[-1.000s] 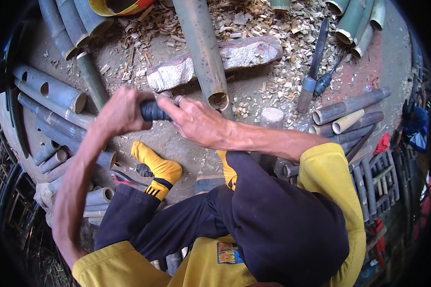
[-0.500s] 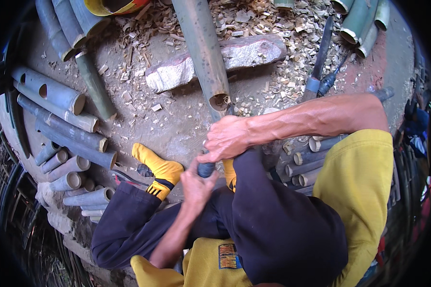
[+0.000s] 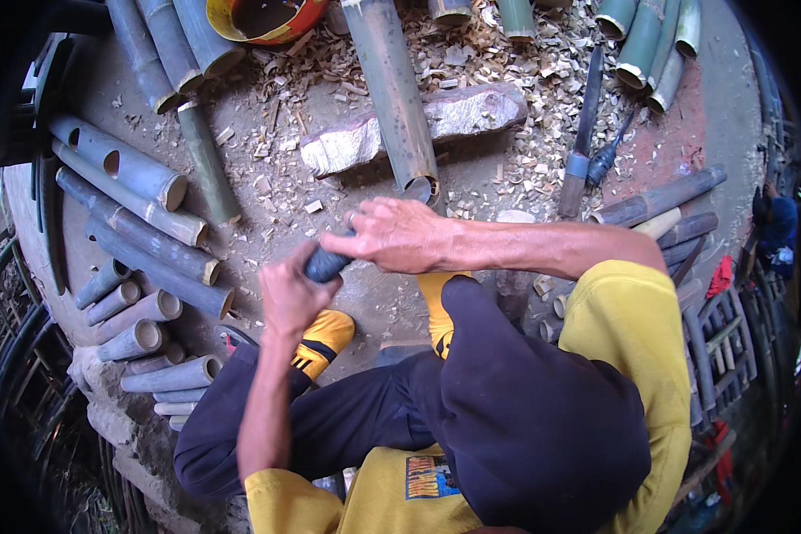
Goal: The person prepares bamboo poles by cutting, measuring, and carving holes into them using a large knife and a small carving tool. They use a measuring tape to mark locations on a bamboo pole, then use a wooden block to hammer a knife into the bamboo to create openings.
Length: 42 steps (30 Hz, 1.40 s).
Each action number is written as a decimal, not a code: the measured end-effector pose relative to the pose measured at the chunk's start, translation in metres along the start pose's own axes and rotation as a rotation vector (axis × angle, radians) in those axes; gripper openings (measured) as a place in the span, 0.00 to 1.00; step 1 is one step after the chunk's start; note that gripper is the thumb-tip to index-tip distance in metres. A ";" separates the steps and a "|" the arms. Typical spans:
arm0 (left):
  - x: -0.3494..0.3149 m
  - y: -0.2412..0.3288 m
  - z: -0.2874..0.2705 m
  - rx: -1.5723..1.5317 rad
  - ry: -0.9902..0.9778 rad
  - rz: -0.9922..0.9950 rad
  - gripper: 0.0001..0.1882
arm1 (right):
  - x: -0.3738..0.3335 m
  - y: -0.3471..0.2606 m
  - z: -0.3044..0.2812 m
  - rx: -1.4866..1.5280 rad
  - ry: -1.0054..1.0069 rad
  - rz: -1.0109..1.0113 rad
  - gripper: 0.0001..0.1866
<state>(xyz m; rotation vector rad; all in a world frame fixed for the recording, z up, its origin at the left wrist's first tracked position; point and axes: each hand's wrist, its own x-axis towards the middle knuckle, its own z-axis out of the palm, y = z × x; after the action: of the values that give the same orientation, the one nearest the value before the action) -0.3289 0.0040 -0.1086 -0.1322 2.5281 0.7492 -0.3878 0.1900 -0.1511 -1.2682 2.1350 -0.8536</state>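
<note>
A bamboo tube rests across a pale wooden block, its cut end facing me. Both of my hands are just below that end, on a tool with a dark wrapped handle. My left hand is closed around the handle's near end. My right hand is closed over the part nearest the tube. The tool's working end is hidden behind my right hand, so its kind does not show.
Bamboo tubes lie in rows at left, others at right. A long-bladed knife and a smaller dark-handled tool lie among shavings. A red-and-yellow bucket stands at the back.
Both hands have swung the handle to the left and away from my lap, so it points more sideways. My left foot has shifted right. The view has also moved slightly.
</note>
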 end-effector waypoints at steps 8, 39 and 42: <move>0.070 0.041 -0.064 0.281 -0.218 0.253 0.17 | 0.002 0.003 -0.004 0.174 0.489 0.152 0.23; -0.058 0.032 0.068 -0.526 -0.297 -0.509 0.19 | -0.015 0.009 -0.006 0.017 -0.477 -0.232 0.10; -0.074 0.063 0.118 -0.553 0.029 -0.477 0.19 | -0.034 0.023 0.007 -0.041 -0.458 -0.428 0.08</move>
<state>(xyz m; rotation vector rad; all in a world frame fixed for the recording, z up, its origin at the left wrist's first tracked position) -0.2278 0.1166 -0.1276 -0.8967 2.1139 1.2104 -0.3813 0.2272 -0.1689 -1.7810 1.5547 -0.6014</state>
